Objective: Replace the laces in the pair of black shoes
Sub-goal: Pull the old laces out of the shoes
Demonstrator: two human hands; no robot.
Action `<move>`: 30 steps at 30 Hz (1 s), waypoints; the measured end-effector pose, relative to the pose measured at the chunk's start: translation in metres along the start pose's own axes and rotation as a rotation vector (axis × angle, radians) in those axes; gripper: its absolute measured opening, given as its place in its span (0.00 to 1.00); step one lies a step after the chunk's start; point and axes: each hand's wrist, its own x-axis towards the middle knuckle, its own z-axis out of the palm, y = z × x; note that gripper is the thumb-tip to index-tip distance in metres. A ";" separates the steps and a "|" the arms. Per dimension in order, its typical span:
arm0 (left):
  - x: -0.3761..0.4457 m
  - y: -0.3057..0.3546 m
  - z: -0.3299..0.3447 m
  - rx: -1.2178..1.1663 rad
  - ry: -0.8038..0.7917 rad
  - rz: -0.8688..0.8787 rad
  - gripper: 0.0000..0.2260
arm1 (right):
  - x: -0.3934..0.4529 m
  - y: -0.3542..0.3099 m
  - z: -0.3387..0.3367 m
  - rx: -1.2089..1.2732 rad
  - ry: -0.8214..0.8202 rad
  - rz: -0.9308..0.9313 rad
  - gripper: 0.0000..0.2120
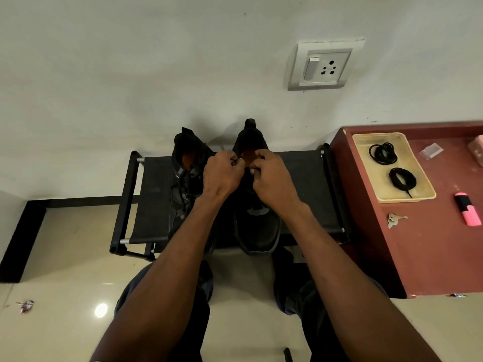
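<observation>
Two black shoes stand side by side on a low black rack (154, 205), heels toward the wall. The left shoe (187, 163) still has its lace threaded and shows an orange insole. Over the opening of the right shoe (257, 226) both my hands work with curled fingers. My left hand (222, 171) and my right hand (270, 176) each pinch something dark at the top eyelets, seemingly the lace; the lace itself is mostly hidden by my fingers. Two coiled black laces (383, 152) (402, 178) lie in a shallow beige tray (423, 197) on the right.
The tray sits on a maroon cabinet top (431, 257) with keys (394, 219), a pink highlighter (467, 212) and a small clear bag (431, 150). A wall socket (324, 66) is above. My knees are below the rack on the tiled floor.
</observation>
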 end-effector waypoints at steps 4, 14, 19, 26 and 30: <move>0.004 -0.002 -0.003 0.038 0.003 0.017 0.14 | 0.001 -0.007 -0.002 0.227 0.203 0.213 0.07; 0.002 -0.003 0.000 -0.017 0.016 -0.006 0.17 | -0.002 -0.012 -0.009 0.255 0.271 0.157 0.15; 0.007 -0.008 -0.004 -0.041 -0.003 -0.048 0.14 | 0.000 -0.008 0.012 -0.239 0.054 -0.099 0.14; 0.005 -0.011 -0.009 -0.057 0.001 -0.091 0.15 | 0.013 0.007 -0.014 0.019 0.570 0.167 0.08; -0.003 -0.003 -0.003 -0.095 -0.035 -0.083 0.13 | 0.016 0.015 -0.022 0.317 0.609 0.484 0.08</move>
